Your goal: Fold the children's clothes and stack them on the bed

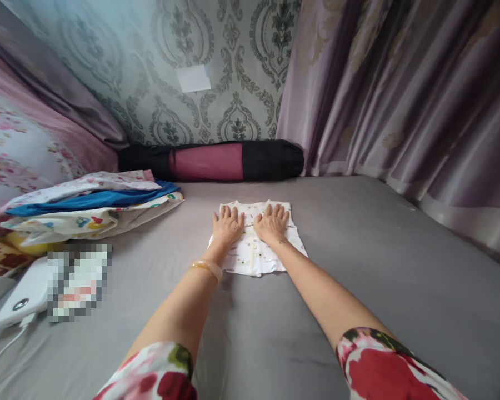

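A small white printed garment (254,258), likely a baby's top with a row of fastenings down its middle, lies flat on the grey bed sheet (250,333). My left hand (228,226) presses palm down on its upper left part, fingers spread and pointing away from me. On the upper right part rests my right hand (272,223), also flat with fingers apart. Neither hand grips the cloth. A pale bangle (207,269) circles my left wrist.
Folded clothes (95,200) are stacked at the left. Nearer me lie a white power bank (29,294) with a cable and a pixelated item (80,283). A black and maroon rolled bag (210,161) lies along the wall. Purple curtains (379,94) hang at the right.
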`<state>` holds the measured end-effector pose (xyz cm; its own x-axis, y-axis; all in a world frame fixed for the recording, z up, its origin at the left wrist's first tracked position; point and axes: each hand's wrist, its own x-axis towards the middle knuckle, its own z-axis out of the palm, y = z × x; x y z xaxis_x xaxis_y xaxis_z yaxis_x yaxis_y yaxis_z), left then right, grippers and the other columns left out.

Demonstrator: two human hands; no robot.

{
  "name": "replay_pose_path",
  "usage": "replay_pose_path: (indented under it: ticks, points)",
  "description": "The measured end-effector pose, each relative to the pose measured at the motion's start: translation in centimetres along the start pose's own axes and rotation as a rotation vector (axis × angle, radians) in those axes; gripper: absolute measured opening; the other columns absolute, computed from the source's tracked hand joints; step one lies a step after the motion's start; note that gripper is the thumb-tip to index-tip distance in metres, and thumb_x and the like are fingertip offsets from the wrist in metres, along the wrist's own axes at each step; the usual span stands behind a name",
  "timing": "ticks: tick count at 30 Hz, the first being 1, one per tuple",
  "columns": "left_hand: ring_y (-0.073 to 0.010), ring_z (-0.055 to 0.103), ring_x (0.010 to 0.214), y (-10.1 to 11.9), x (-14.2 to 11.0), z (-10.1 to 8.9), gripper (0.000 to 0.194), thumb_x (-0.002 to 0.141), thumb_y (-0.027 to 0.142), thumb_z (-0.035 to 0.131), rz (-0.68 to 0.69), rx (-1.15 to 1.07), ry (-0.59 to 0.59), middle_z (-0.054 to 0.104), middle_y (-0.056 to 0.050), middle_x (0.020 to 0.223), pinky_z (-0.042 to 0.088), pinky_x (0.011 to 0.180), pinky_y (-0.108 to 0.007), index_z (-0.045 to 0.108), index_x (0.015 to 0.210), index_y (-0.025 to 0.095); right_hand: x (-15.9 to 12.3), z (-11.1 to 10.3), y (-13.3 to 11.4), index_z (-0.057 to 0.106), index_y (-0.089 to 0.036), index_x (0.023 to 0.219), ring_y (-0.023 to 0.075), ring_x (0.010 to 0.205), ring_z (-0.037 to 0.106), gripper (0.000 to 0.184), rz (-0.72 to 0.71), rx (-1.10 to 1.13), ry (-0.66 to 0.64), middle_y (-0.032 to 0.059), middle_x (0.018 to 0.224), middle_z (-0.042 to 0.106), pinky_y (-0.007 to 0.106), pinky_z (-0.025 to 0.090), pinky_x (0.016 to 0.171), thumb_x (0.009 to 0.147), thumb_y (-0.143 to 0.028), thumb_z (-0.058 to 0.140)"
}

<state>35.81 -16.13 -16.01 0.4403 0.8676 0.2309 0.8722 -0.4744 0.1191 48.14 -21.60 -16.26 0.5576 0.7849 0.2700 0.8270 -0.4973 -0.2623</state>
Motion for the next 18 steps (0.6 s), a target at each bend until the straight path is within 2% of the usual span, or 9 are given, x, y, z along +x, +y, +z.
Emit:
replay_pose_path:
  ticks: [5,8,11,14,18]
  points:
    - [-0.0309,0.030,0.142,-0.12,0.23,0.26,0.058,0.098,0.044,0.022,-0.012,-0.025,0.010,0.041,-0.018,0.149,0.021,0.114,-0.057,0.044,0.142,0.013,0.24,0.10,0.00,0.041,0.000,0.143,0.0396,0.140,0.024,0.062,0.009,-0.001,-0.048,0.0274,0.149,0.034,0.057,0.008,0.111,0.091,-0.033,0.038]
    - [-0.0306,0.022,0.145,-0.24,0.32,0.40,0.064,0.097,0.048,0.020,-0.085,-0.057,0.064,0.033,-0.017,0.154,0.015,0.117,-0.054,0.036,0.147,0.011,0.17,0.04,0.19,0.033,-0.002,0.147,0.0372,0.143,0.019,0.064,-0.001,0.040,0.042,0.0252,0.153,0.027,0.056,0.008,0.112,0.091,-0.033,0.037]
    - [-0.0323,0.021,0.145,-0.32,0.39,0.44,0.070,0.096,0.051,0.019,-0.159,-0.087,0.064,0.029,-0.019,0.155,0.015,0.116,-0.057,0.032,0.148,0.006,0.27,0.14,0.38,0.026,0.001,0.149,0.0366,0.143,0.017,0.065,0.087,0.072,0.151,0.0256,0.156,0.019,0.055,0.011,0.112,0.094,-0.033,0.034]
    - [-0.0349,0.028,0.142,-0.33,0.46,0.39,0.071,0.094,0.052,0.023,-0.175,-0.093,-0.007,0.031,-0.022,0.153,0.019,0.113,-0.061,0.037,0.145,0.003,0.60,0.43,0.47,0.032,0.008,0.145,0.0386,0.142,0.020,0.067,0.162,0.057,0.081,0.0293,0.152,0.027,0.055,0.011,0.113,0.092,-0.034,0.035]
    - [-0.0358,0.029,0.141,-0.30,0.44,0.31,0.069,0.094,0.050,0.024,-0.177,-0.090,-0.024,0.030,-0.023,0.154,0.019,0.112,-0.061,0.040,0.143,0.004,0.98,0.82,0.50,0.036,0.011,0.141,0.0398,0.141,0.018,0.068,0.158,0.007,-0.003,0.0292,0.150,0.031,0.055,0.008,0.113,0.090,-0.034,0.037]
